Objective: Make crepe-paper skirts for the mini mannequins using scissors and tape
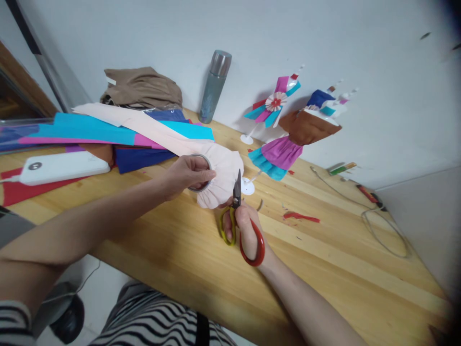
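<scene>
My left hand [179, 177] is closed, its fingers hooked through a thin grey ring [208, 161] that looks like a roll of tape. Thumb and fingertips pinch at the gathered end of pale pink crepe paper [225, 166], which fans out in ruffles beyond the ring. In my right hand [250, 221] is a pair of scissors [236, 196] with one red and one yellow handle loop. Their blades point away from me beside the ruffle's right edge and look nearly closed. The right fingers are partly hidden under the paper and handles.
Crepe paper sheets [90, 129] and a white power bank [65, 167] lie left. Behind stand a grey bottle [215, 89] and folded brown cloth [144, 86]. Paper dresses on stands [279, 154] rise at the back. Red scraps [301, 217] and a cable [382, 242] lie right.
</scene>
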Demonstrator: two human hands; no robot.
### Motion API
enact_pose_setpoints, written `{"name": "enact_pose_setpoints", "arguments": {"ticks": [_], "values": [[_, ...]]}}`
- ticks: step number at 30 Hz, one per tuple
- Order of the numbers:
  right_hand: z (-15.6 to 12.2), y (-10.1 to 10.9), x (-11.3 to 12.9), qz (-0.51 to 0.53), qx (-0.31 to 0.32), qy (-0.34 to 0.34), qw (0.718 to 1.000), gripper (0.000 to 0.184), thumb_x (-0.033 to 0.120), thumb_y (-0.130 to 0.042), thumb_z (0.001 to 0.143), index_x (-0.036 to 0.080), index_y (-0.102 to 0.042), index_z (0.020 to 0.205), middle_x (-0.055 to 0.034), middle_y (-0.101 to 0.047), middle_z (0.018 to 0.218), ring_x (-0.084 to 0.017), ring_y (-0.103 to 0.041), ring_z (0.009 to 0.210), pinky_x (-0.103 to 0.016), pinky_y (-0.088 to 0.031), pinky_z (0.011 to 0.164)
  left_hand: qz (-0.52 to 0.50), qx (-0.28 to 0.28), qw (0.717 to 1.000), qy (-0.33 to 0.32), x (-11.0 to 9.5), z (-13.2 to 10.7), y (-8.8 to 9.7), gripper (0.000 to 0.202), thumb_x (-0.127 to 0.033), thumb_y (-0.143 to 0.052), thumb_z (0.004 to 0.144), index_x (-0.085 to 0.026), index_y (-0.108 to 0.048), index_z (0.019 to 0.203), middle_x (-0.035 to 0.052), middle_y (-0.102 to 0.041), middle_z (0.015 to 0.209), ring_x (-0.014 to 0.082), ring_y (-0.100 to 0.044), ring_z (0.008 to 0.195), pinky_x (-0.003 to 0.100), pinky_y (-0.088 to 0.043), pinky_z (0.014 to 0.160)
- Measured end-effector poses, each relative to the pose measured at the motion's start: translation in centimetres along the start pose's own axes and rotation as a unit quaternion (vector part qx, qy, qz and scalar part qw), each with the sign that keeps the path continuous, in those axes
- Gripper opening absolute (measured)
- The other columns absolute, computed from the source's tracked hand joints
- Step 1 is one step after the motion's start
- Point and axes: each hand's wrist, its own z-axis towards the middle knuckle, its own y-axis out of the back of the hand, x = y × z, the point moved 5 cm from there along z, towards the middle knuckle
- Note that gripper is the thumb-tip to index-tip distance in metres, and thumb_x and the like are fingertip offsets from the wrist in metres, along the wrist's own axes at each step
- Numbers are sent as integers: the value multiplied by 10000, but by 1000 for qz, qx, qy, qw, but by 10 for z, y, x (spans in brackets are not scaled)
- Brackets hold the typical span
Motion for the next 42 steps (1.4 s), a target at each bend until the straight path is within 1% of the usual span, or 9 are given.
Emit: {"name": "enact_pose_setpoints", "arguments": {"ticks": [4, 11, 18, 22, 25, 29, 32, 37, 42], "values": [[0, 0, 0, -15, -11, 6, 1000, 475, 622, -326, 906, 217, -571, 947, 30, -449, 459, -129, -397, 356, -285, -329, 382, -1, -2, 1000, 2, 0, -1, -1, 408, -278, -752, 622, -142, -386, 504, -78, -359, 458, 13, -307, 428, 179, -195, 443], [0, 0, 4, -37, -9, 3, 999, 480, 614, -317, 912, 201, -560, 934, 38, -436, 438, -131, -390, 336, -285, -311, 348, -5, -3, 1000, 1, 2, -1, 0, 412, -274, -753, 619, -147, -378, 507, -74, -358, 465, 14, -307, 426, 185, -187, 445], [0, -1, 4, -14, -7, -9, 1000, 499, 623, -330, 902, 173, -543, 915, 55, -431, 387, -113, -364, 308, -252, -292, 323, 3, -7, 1000, -3, 0, -1, 0, 433, -263, -742, 636, -155, -346, 495, -76, -329, 457, 16, -296, 427, 188, -182, 448], [0, -1, 0, 16, -18, -29, 999, 479, 624, -368, 890, 173, -530, 890, 67, -414, 381, -103, -357, 301, -235, -276, 318, 5, -6, 1000, -5, -1, -1, 0, 418, -262, -738, 640, -152, -360, 501, -73, -346, 457, 17, -300, 427, 186, -188, 448], [-1, -2, -3, 25, -24, -36, 999, 498, 621, -359, 896, 158, -542, 887, 73, -392, 365, -94, -331, 285, -230, -259, 310, 20, -5, 1000, -12, 0, 0, 2, 415, -266, -721, 657, -152, -354, 502, -67, -359, 462, 20, -319, 434, 182, -204, 451], [-1, -2, -6, 41, -25, -50, 998, 529, 637, -357, 888, 148, -557, 902, 77, -384, 360, -88, -317, 278, -223, -251, 309, 50, 5, 998, -29, 3, 2, 5, 381, -285, -706, 666, -143, -390, 510, -55, -399, 472, 26, -357, 441, 177, -233, 450], [-1, -3, -5, 40, -15, -44, 998, 535, 646, -356, 885, 152, -561, 915, 73, -394, 381, -92, -335, 292, -230, -269, 324, 70, 5, 997, -39, 3, 4, 7, 355, -286, -703, 665, -134, -422, 510, -53, -412, 467, 29, -370, 441, 173, -252, 446], [0, -3, -5, 57, 1, -34, 998, 530, 653, -362, 878, 175, -576, 957, 36, -464, 503, -108, -418, 371, -260, -347, 382, 95, 2, 994, -53, -5, 4, 7, 270, -279, -724, 648, -116, -526, 564, -24, -510, 530, 56, -454, 496, 186, -347, 479], [0, -3, -8, 69, 10, -33, 997, 547, 645, -332, 893, 158, -566, 980, 26, -469, 551, -109, -433, 402, -266, -351, 397, 135, 17, 989, -63, -12, 3, 5, 224, -284, -724, 647, -111, -587, 610, -5, -560, 576, 90, -522, 571, 200, -413, 525]]}}
